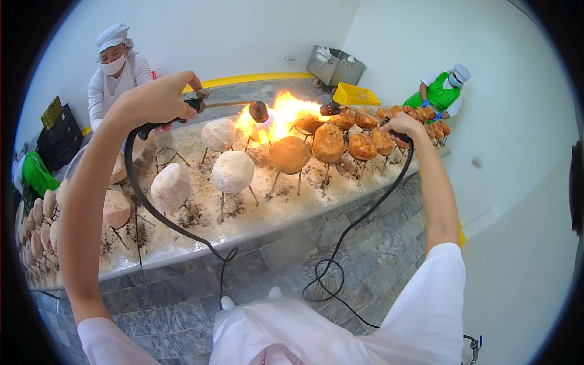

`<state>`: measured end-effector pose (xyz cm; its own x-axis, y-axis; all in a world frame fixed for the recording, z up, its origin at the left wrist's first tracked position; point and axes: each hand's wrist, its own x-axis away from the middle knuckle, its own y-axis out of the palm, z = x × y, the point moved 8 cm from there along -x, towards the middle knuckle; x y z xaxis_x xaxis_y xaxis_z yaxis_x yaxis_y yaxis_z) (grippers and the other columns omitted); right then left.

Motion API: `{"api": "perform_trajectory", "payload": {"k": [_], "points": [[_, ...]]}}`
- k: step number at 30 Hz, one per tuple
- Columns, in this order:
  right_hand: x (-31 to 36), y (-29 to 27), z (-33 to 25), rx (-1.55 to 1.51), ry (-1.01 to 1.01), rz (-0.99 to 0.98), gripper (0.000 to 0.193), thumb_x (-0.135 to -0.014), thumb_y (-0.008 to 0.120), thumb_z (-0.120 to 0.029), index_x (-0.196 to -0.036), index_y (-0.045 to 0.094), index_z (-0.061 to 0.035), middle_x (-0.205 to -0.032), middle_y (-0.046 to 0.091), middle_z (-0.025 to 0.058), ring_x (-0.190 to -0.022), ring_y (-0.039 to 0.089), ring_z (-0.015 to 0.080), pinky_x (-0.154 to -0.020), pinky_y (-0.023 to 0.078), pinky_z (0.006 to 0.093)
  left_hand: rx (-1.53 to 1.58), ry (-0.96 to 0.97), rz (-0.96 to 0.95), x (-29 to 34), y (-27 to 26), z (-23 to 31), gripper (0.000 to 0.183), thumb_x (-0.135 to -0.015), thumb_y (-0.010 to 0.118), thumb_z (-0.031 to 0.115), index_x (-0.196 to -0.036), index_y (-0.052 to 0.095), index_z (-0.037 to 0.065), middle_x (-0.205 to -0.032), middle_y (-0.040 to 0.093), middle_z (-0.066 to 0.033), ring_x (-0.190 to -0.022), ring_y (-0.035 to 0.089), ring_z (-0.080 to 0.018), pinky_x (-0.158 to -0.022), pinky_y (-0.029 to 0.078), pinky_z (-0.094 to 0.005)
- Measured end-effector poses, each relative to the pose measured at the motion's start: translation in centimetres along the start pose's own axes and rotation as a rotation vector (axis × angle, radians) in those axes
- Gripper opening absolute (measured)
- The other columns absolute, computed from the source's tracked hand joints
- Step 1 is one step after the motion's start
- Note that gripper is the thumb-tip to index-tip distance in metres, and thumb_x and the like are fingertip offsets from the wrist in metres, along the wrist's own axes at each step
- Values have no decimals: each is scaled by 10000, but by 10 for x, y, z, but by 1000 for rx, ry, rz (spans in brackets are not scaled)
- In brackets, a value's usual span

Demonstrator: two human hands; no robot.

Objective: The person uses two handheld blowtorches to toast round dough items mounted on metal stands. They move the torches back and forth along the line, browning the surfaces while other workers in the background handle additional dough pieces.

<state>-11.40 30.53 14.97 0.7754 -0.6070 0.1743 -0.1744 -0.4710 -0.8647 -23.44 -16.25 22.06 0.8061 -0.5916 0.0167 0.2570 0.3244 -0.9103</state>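
My left hand [155, 100] is closed round the black handle of a gas torch [258, 112], raised over the long table. My right hand [406, 126] grips a second gas torch [330, 109], its nozzle pointing left. Bright orange flame [281, 115] burns between the two nozzles. Below and beside it, browned rounded lumps, such as one scorched lump [289, 154], rest on thin metal stands. A pale, powdery-looking lump [233, 171] stands to the left, with another pale lump [171, 187] nearby. I cannot make out what food the lumps are.
A black hose [176, 226] loops from the left torch; another hose [340, 246] coils over the tiled floor. The table [267, 224] bears dark burnt bits. Co-workers stand at far left [118, 76] and far right [443, 91]. A yellow crate [356, 95] and metal cart [334, 66] stand behind.
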Motion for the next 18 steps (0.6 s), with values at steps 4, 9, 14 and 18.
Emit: {"api": "perform_trajectory", "payload": {"k": [4,9,14,18], "points": [[-9,2,-28,137,-95,-6,193,-705,703,-150,-695,620,25,-491,533,74,-391,490,146,-366,380,293,5,29,-2,0,4,2,474,-767,615,73,-1198,419,41,-688,581,-64,-416,491,-107,-370,361,-251],[1,2,-91,651,-207,36,292,-646,725,-235,-731,647,33,-563,602,111,-526,590,210,-511,458,362,60,26,9,5,6,-15,475,-772,613,67,-1201,412,31,-667,573,-66,-419,490,-106,-365,355,-249],[28,13,-140,853,-219,129,304,-648,717,-243,-739,639,37,-660,645,132,-573,620,244,-524,481,377,47,-4,2,13,6,-31,481,-769,613,62,-1202,405,33,-662,557,-62,-420,488,-104,-362,360,-251],[35,14,-150,916,-230,202,271,-662,699,-236,-731,641,19,-668,650,118,-573,622,244,-532,490,377,64,20,-24,15,7,-32,471,-767,613,71,-1193,413,40,-709,562,-72,-424,491,-105,-366,368,-256]]}}
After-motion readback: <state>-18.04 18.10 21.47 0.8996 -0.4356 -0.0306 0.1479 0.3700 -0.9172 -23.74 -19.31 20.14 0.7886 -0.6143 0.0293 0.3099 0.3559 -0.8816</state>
